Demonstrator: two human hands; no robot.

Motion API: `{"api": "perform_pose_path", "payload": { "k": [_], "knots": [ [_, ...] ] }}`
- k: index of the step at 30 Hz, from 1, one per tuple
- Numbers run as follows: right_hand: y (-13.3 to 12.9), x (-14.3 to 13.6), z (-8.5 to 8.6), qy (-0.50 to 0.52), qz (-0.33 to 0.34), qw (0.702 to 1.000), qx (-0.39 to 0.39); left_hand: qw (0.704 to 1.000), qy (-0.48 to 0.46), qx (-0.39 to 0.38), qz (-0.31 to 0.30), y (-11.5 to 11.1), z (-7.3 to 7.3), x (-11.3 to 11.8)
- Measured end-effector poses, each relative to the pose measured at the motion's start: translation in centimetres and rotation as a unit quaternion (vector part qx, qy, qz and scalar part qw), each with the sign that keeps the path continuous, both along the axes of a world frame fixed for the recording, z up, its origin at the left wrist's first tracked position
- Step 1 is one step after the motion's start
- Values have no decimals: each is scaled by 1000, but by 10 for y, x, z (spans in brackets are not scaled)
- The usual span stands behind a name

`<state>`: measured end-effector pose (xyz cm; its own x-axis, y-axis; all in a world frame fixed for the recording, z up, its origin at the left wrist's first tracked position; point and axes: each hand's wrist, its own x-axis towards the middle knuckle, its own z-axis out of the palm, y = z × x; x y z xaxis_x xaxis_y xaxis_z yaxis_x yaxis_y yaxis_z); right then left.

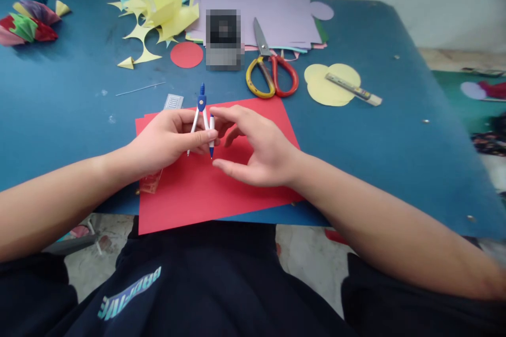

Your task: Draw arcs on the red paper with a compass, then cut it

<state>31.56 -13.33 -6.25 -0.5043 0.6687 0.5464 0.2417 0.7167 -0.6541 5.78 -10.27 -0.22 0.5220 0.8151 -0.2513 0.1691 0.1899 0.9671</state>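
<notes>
A blue and white drawing compass (202, 102) with a small pen in one leg is held upright in my left hand (174, 134). The left thumb presses across the pen leg, and the fingers curl behind it. Close on the right of the pen is my right hand (256, 145), its thumb and fingers spread apart around the leg; whether a fingertip touches it I cannot tell. Under both hands lies red paper (221, 189), reaching past the table's front edge. A clear plastic ruler or template (174, 102) lies partly hidden beneath my left hand.
Beyond the red paper lie scissors (272, 71), a red paper disc (186, 55) and a blurred-out object (223, 39). Yellow discs (332, 92) carry a narrow case (351, 88). Purple sheets (261, 8), yellow scraps (166, 13) and folded paper (29, 23) lie along the back of the blue table (387, 168).
</notes>
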Motion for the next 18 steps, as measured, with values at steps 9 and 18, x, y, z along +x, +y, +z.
{"api": "perform_pose_path", "payload": {
  "k": [9,18],
  "knots": [
    [3,1,-5,-52,-8,997,48,1000,-5,-15,2,1,-1,2],
    [3,2,-5,-70,2,997,38,1000,-6,-23,3,2,0,1]
  ]
}}
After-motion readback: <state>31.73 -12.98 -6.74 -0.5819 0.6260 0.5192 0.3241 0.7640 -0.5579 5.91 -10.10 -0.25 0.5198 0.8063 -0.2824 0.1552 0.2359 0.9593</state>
